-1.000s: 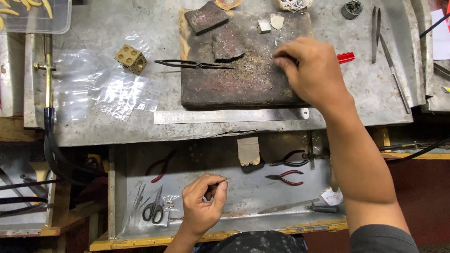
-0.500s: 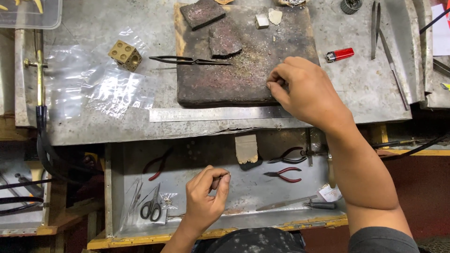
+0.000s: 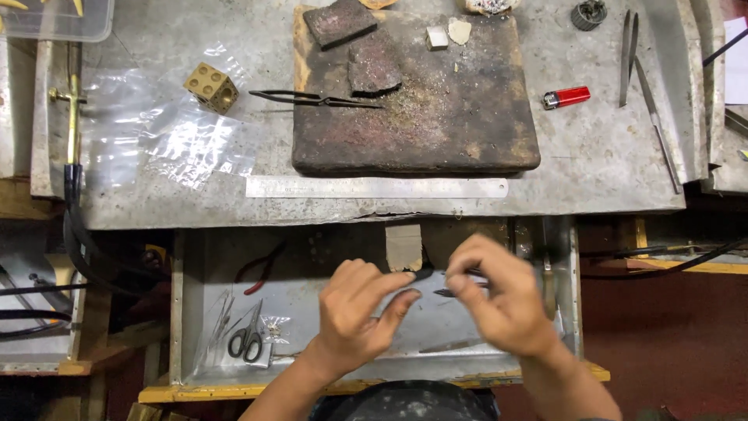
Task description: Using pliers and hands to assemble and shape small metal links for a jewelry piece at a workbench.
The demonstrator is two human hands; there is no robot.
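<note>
Hovering over the open metal drawer [image 3: 195,327], the left hand [image 3: 360,312] and right hand [image 3: 499,300] met fingertip to fingertip, pinching something too small to identify; likely light and easily dropped, best gripped at its edges

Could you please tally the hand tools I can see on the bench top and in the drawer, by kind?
Tweezers: 3, black pair, two steel at right
Scissors: 1
Red-handled pliers: 1
Steel ruler: 1
Total: 6, not counting whatever the left hand and right hand hide.
</note>
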